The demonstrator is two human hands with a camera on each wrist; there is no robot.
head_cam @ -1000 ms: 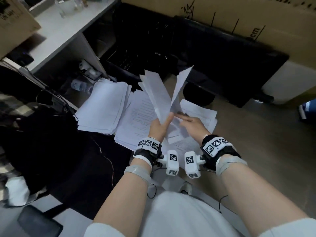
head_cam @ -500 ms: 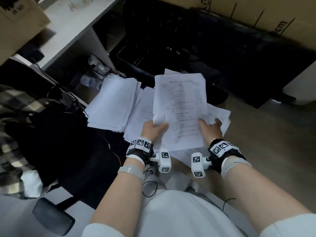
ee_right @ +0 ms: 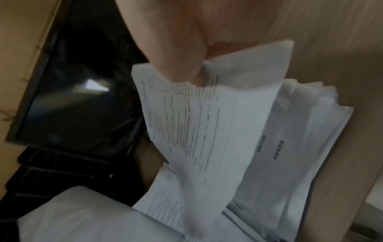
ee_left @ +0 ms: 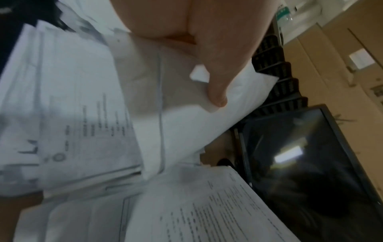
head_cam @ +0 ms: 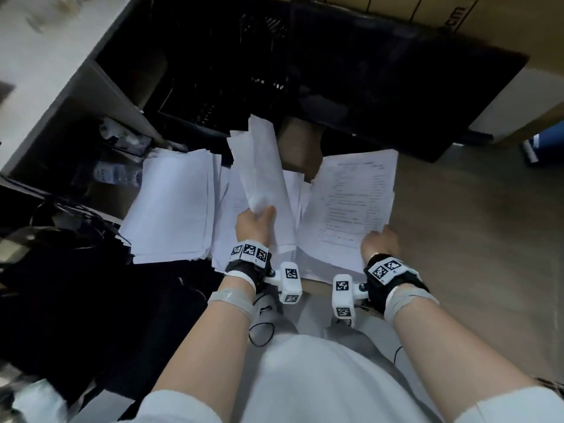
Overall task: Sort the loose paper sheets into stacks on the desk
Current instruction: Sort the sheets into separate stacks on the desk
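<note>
A wooden desk surface (head_cam: 457, 239) occupies 3 o'clock, a dark monitor (head_cam: 396, 87) stands at 12 o'clock, and a white shelf unit (head_cam: 45, 71) sits at 10 o'clock.

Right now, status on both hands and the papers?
Left hand grips curled sheets. Right hand holds printed sheet over right pile. Nothing blocking.

You're in an office: a wooden desk (head_cam: 457, 254) carries stacks of printed paper (head_cam: 171, 206) at ten o'clock, a dark monitor (head_cam: 396, 87) at twelve, cardboard boxes (head_cam: 427, 10) behind it, a black crate (head_cam: 229, 71) at eleven.
</note>
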